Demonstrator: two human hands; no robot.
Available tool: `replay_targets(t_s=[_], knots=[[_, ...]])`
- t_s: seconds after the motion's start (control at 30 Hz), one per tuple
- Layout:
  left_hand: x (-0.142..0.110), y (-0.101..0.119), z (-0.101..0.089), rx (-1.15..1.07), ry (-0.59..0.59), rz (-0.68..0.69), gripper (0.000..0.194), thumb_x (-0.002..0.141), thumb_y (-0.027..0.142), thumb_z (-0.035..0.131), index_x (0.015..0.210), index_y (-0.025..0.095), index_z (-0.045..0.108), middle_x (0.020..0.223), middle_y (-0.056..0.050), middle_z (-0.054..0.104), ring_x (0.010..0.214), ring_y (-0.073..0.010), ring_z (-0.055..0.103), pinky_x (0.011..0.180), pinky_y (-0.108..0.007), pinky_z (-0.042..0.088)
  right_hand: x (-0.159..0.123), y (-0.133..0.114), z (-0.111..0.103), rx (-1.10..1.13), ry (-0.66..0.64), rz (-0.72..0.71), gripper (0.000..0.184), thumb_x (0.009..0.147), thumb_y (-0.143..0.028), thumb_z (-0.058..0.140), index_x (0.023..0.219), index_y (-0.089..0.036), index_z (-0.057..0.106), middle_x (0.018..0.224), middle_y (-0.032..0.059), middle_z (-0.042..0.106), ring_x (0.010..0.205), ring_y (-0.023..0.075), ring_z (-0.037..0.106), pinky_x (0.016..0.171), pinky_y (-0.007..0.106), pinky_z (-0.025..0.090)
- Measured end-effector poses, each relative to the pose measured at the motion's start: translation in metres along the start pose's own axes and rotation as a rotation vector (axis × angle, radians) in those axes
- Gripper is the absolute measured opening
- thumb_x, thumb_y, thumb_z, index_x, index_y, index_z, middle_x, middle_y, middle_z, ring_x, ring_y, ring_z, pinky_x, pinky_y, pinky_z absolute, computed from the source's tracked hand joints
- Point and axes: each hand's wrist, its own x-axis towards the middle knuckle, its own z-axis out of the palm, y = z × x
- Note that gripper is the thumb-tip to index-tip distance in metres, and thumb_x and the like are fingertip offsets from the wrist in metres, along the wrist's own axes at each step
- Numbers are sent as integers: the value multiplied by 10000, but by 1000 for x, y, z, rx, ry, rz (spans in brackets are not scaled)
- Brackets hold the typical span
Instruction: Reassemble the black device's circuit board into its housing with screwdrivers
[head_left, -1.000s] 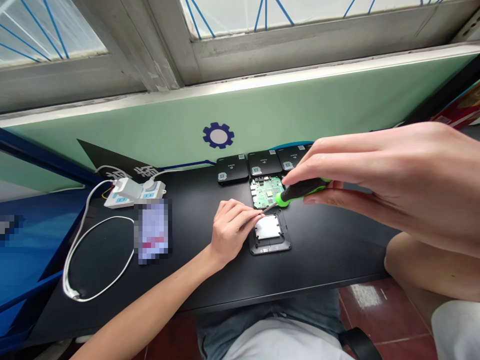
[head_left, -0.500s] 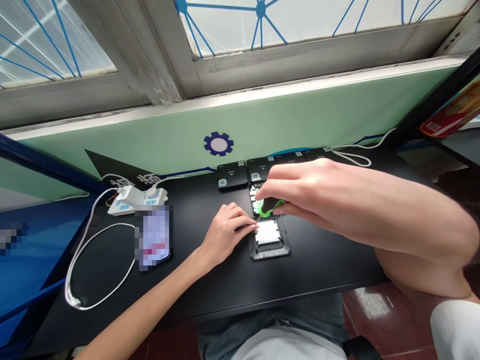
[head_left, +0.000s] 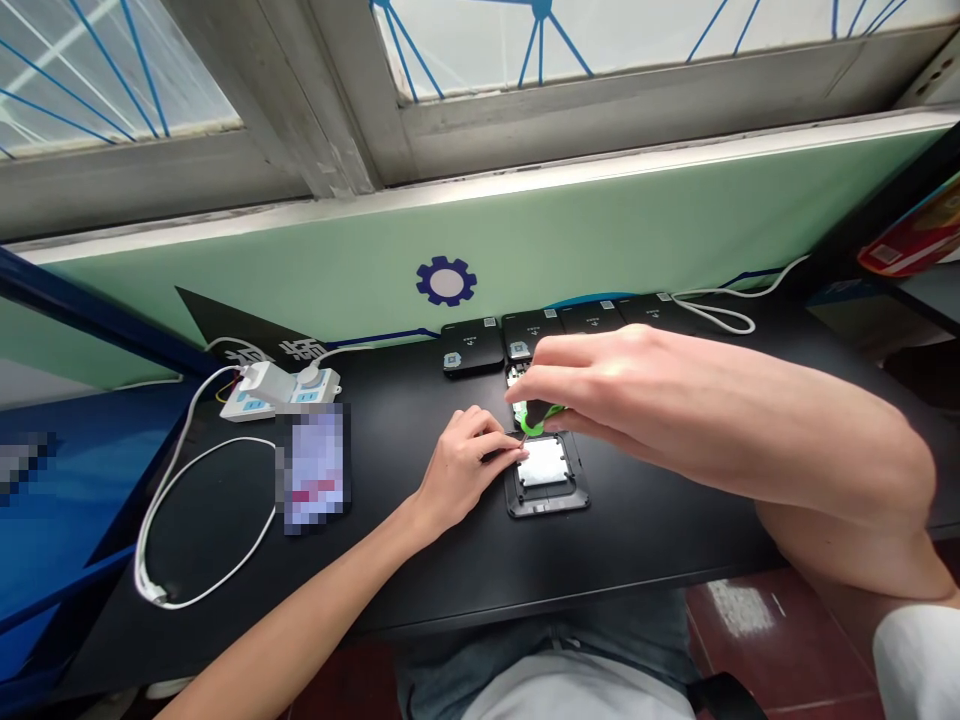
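Note:
My right hand [head_left: 592,385] is closed around the handle of a black and green screwdriver [head_left: 533,416], whose thin shaft slants down to the far left corner of an open black casing [head_left: 551,505]. The casing lies flat on the table and has a white rectangular block [head_left: 544,462] in its middle. By the screwdriver's tip, my left hand [head_left: 465,460] pinches with thumb and forefinger; whatever is between them is too small to make out. Just beyond, a piece with a circuit board [head_left: 517,375] is partly covered by my right hand.
Several closed black devices [head_left: 472,345] stand in a row along the green partition [head_left: 337,260]. A white power strip [head_left: 300,392], a looped white cable [head_left: 142,520] and a blurred phone [head_left: 319,470] lie on the left of the black table [head_left: 420,590]. Another white cable [head_left: 720,310] lies at the back right.
The whole view has shifted slightly. Both hands keep nearly the same pose, the screwdriver still at the casing's far left corner.

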Motion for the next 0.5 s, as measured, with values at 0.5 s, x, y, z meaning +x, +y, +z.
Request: replay_targets(t_s=[0.5], knots=[[-3,0,2,-56,-2,-33,143,1098,355,781,1032,243,842,968,-37,732,915,-205,692,850,-357,586,3,2,4,-16,-13,2,272,1021,7,564,1123,-196,715,1084,55,719,781,188,592,665,360,379]])
